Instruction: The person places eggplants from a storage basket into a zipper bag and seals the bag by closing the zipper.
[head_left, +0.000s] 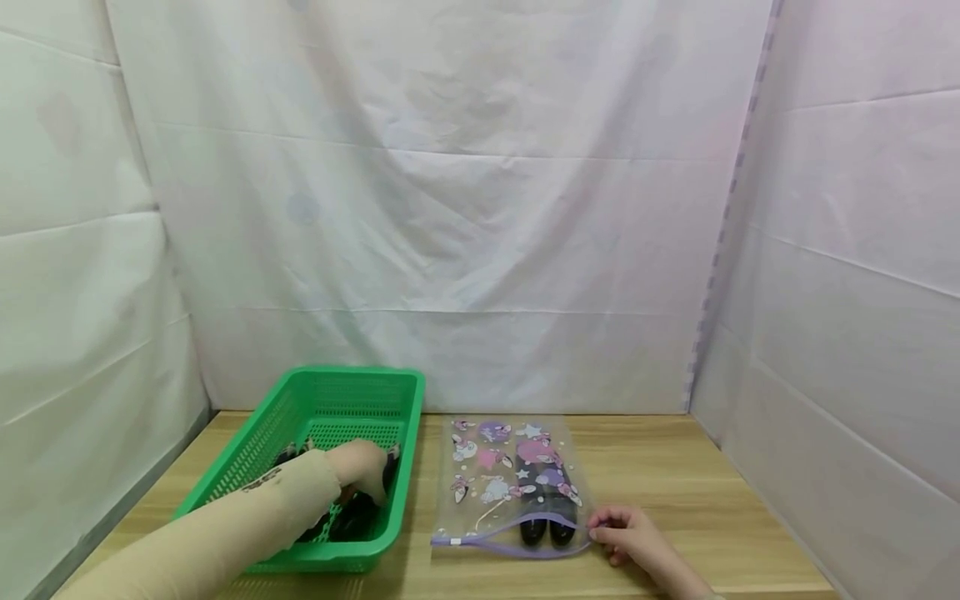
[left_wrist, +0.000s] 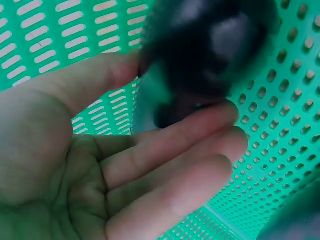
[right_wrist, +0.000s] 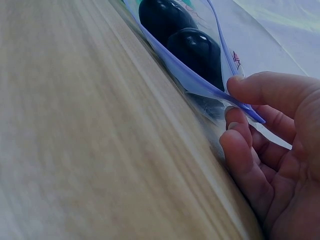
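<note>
My left hand (head_left: 362, 468) reaches down into the green basket (head_left: 416, 400). In the left wrist view, its thumb and fingers hold a glossy black rounded thing (left_wrist: 210, 45), blurred, its kind unclear. More dark things (head_left: 354, 518) lie in the basket, partly hidden by the arm. My right hand (head_left: 626, 537) pinches the right end of the purple zip edge of a clear printed zipper bag (head_left: 472, 475). The bag lies flat with its mouth parted towards me. Inside, two long glossy black things (right_wrist: 195, 52) lie side by side, rounded ends at the mouth.
The bag's white slider (head_left: 455, 542) sits near the left end of the zip. Basket and bag rest on a wooden table (head_left: 660, 467), with a strip of table between them. White cloth (head_left: 465, 208) hangs behind and on both sides.
</note>
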